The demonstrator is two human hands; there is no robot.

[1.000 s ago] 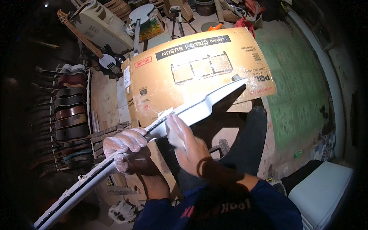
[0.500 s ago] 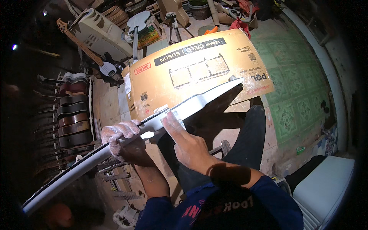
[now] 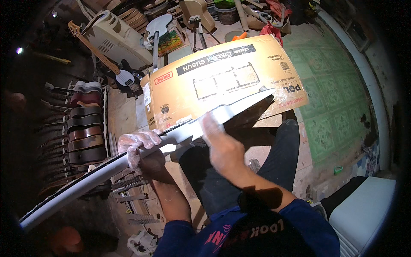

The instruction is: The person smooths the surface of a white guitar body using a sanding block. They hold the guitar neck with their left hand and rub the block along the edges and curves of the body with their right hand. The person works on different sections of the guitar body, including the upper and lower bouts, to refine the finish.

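Note:
A white guitar [image 3: 222, 113] with a dark strip along its upper edge lies slantwise before me, seen edge-on; its long neck [image 3: 92, 186] runs down to the lower left. My left hand [image 3: 140, 146], dusted white, wraps round the neck near the body. My right hand [image 3: 221, 143] is smeared by motion, its fingertips pressed against the guitar's pale side. Under those fingers is a small pale sheet that looks like sandpaper, now mostly hidden by the hand and the blur.
Beyond the guitar lies a flattened cardboard box [image 3: 180, 94]. Several guitar bodies stand in a rack [image 3: 85, 135] at the left; a black guitar [image 3: 126, 79] leans behind it. Green patterned tiles [image 3: 329, 107] cover the right floor, beside a pale padded seat [image 3: 364, 210]. Files [image 3: 132, 198] lie low left.
My right hand has slid along the guitar's side, up and to the right, away from my left hand. My left hand keeps its grip on the neck.

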